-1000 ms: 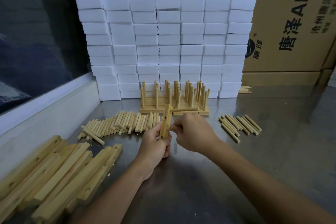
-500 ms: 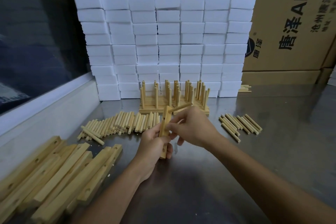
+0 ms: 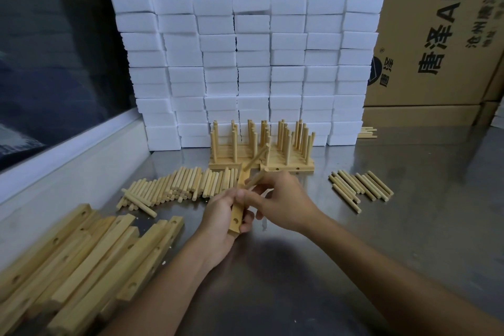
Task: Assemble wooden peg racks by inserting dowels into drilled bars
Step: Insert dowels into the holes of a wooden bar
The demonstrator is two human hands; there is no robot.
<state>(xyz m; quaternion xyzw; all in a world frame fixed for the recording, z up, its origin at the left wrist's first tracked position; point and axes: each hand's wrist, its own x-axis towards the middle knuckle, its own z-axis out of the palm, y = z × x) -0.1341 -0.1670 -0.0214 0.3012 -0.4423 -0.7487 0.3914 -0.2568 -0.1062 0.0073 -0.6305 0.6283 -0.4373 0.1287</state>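
My left hand (image 3: pixel 222 215) grips a short drilled wooden bar (image 3: pixel 236 217) held nearly upright above the steel table; one open hole shows near its lower end. One dowel (image 3: pixel 256 157) sticks out of the bar's upper part, slanting up to the right. My right hand (image 3: pixel 281 200) pinches a second dowel (image 3: pixel 255 180) against the bar just below the first. Behind the hands stand finished peg racks (image 3: pixel 261 163) with upright dowels.
Loose dowels lie in a pile (image 3: pixel 174 188) to the left and a smaller group (image 3: pixel 360 189) to the right. Drilled bars (image 3: pixel 81 262) are heaped at the near left. A wall of white foam blocks (image 3: pixel 245 68) and cardboard boxes (image 3: pixel 425 30) stand behind.
The bar has shifted slightly lower in my left hand. The first dowel now juts up to the right, and my right hand has brought a second dowel to the bar.
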